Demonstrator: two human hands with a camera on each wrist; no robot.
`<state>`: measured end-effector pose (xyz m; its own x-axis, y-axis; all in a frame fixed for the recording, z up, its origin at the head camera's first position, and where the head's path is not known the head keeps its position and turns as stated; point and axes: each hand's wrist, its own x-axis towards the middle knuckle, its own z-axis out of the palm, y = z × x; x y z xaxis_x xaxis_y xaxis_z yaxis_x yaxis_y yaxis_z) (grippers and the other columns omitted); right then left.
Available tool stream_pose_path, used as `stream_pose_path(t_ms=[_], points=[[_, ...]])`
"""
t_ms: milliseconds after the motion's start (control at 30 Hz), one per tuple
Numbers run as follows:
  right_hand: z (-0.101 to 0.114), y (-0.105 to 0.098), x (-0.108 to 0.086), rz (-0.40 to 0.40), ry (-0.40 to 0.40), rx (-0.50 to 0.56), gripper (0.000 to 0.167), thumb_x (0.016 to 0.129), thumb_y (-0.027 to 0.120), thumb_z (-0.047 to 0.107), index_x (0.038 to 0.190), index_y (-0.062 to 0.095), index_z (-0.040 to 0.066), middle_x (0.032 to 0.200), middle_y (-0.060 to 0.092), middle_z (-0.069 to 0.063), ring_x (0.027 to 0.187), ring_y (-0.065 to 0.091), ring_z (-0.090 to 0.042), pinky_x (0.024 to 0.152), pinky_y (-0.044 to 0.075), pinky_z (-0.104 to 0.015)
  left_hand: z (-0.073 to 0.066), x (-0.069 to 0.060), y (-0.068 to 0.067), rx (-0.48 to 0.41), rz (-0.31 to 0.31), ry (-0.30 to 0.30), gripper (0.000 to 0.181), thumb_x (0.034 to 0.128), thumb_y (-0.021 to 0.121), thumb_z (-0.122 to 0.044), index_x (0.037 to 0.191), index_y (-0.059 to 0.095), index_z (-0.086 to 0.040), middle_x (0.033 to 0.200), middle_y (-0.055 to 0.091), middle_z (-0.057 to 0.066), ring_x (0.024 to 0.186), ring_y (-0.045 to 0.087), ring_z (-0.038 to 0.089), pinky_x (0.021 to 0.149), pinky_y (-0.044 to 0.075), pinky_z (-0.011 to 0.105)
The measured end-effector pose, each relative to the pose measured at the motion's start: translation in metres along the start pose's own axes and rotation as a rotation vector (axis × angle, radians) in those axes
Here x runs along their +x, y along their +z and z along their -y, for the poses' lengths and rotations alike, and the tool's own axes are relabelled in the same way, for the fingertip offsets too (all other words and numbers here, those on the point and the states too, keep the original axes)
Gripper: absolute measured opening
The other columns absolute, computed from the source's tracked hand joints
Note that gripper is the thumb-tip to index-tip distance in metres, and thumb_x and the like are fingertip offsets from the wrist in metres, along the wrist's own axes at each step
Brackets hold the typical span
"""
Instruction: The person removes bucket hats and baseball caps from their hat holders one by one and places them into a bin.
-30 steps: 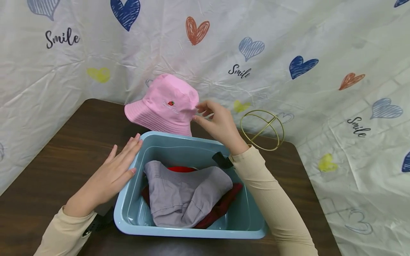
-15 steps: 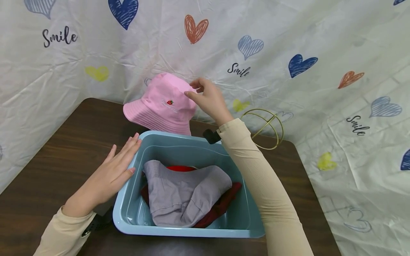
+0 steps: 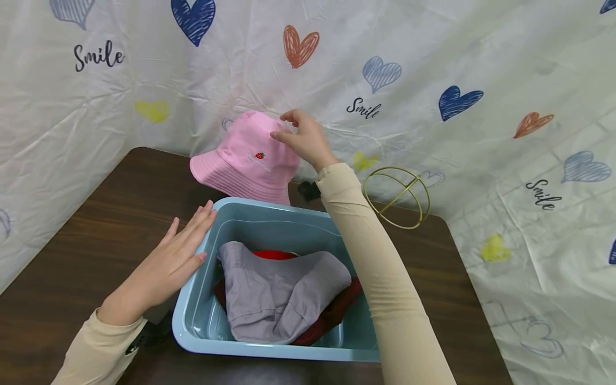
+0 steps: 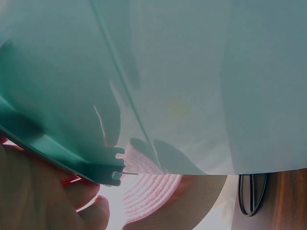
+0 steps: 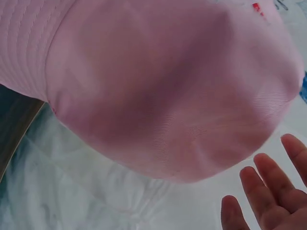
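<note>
A pink bucket hat with a small strawberry embroidered on it stands behind the blue basin, near the cloth backdrop. My right hand is at the upper right of its crown, thumb and fingers apart with nothing between them. In the right wrist view, the fingers show a gap from the hat. My left hand rests on the basin's left rim with fingers straight. Inside the basin lie a grey cloth hat and dark red fabric; something bright red shows behind the grey one.
A gold wire stand with a round top is at the back right of the dark wooden table. A white cloth backdrop printed with hearts rises behind the table. What holds the pink hat up is hidden.
My right hand has moved up and left, from the pink hat's right side to the upper part of its crown. The left hand and basin keep their places.
</note>
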<state>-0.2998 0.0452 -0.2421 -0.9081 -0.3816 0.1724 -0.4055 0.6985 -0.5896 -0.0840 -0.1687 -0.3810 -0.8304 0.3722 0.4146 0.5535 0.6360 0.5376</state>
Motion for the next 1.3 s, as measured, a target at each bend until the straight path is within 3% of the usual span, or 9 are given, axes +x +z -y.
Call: stream_pose_path(t_ms=[333, 567, 733, 1100, 1300], points=[[-0.005, 0.009, 0.011, 0.077, 0.016, 0.061, 0.059, 0.083, 0.073, 0.03, 0.133, 0.052, 0.006, 0.13, 0.055, -0.005, 0.118, 0.049, -0.014, 0.096, 0.037, -0.02, -0.001, 0.001, -0.001, -0.002, 0.007, 0.008, 0.066, 0.0947, 0.046, -0.016, 0.152, 0.013, -0.007, 0.158, 0.008, 0.01, 0.143, 0.008, 0.029, 0.109, -0.002, 0.059], [-0.007, 0.009, 0.014, 0.076, 0.015, 0.178, 0.054, 0.081, 0.076, 0.023, 0.128, 0.056, 0.004, 0.123, 0.059, -0.006, 0.111, 0.052, -0.012, 0.09, 0.039, -0.018, 0.0, 0.001, -0.001, 0.004, 0.001, 0.013, 0.066, 0.0945, 0.046, -0.017, 0.152, 0.014, -0.007, 0.158, 0.008, 0.009, 0.144, 0.007, 0.028, 0.109, -0.002, 0.059], [-0.004, 0.009, 0.015, 0.051, 0.018, 0.212, 0.049, 0.079, 0.078, 0.019, 0.122, 0.061, 0.005, 0.118, 0.062, -0.005, 0.105, 0.053, -0.012, 0.087, 0.04, -0.017, 0.0, 0.001, -0.001, 0.008, 0.0, 0.007, 0.066, 0.0948, 0.046, -0.015, 0.152, 0.014, -0.007, 0.158, 0.007, 0.009, 0.143, 0.007, 0.028, 0.109, -0.002, 0.059], [0.002, 0.012, 0.016, -0.045, 0.002, 0.111, 0.038, 0.077, 0.079, 0.02, 0.111, 0.067, 0.007, 0.105, 0.067, -0.003, 0.092, 0.055, -0.011, 0.078, 0.041, -0.018, 0.0, 0.001, -0.001, -0.006, -0.005, 0.008, 0.066, 0.0945, 0.046, -0.015, 0.152, 0.013, -0.007, 0.157, 0.009, 0.012, 0.143, 0.008, 0.03, 0.109, -0.002, 0.059], [0.006, 0.012, 0.015, -0.096, -0.004, 0.11, 0.025, 0.08, 0.077, 0.02, 0.099, 0.07, 0.006, 0.094, 0.067, -0.004, 0.083, 0.054, -0.012, 0.071, 0.042, -0.018, 0.0, 0.001, 0.001, -0.008, -0.003, 0.004, 0.067, 0.0938, 0.046, -0.014, 0.152, 0.013, -0.007, 0.157, 0.009, 0.012, 0.143, 0.008, 0.032, 0.109, -0.002, 0.059]])
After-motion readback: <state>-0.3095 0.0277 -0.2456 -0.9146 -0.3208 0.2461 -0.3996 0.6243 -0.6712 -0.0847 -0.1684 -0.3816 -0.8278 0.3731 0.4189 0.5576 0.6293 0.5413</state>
